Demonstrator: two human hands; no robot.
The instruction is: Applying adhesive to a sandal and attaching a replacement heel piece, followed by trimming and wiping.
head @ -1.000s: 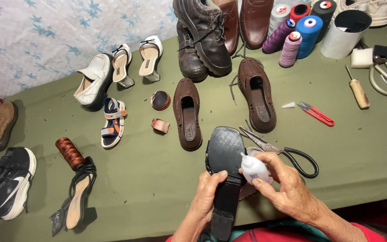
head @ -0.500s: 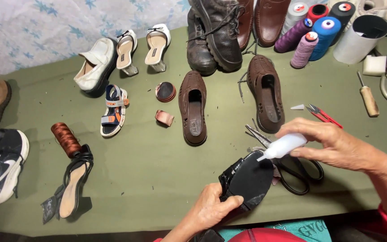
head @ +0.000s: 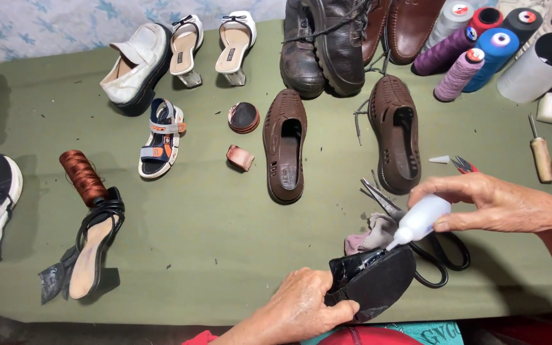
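Green cloth-covered table (head: 225, 255), shoes laid out across it. Far edge: dark leather boots (head: 327, 45) and a row of thread cones (head: 474, 45); mid-table: a pair of brown woven slip-ons (head: 285, 150), long axes running away from the person, one each side of a loose lace. At the near edge sits the work piece, a black shoe (head: 372, 281) turned so its dark sole faces up and toward the camera, long axis running from lower left to upper right. The left hand (head: 305, 306) is closed on the shoe's lower left end, thumb lying along the sole edge, fingers wrapped under; it carries the shoe just off the table edge. The right hand (head: 493, 204) comes in from the right, pinched shut around a small white squeeze bottle (head: 420, 220). The bottle is tilted down and to the left, its nozzle meeting the shoe's upper right end, at a glossy wet-looking patch. So the shoe lies between the hands: left hand on it, right hand above and to the right, joined to it only through the bottle tip. Black-handled scissors (head: 429, 255) and a pinkish rag (head: 368, 233) lie just behind the shoe, under the bottle. A small red-handled snip (head: 464, 165) is beyond the right hand's knuckles.
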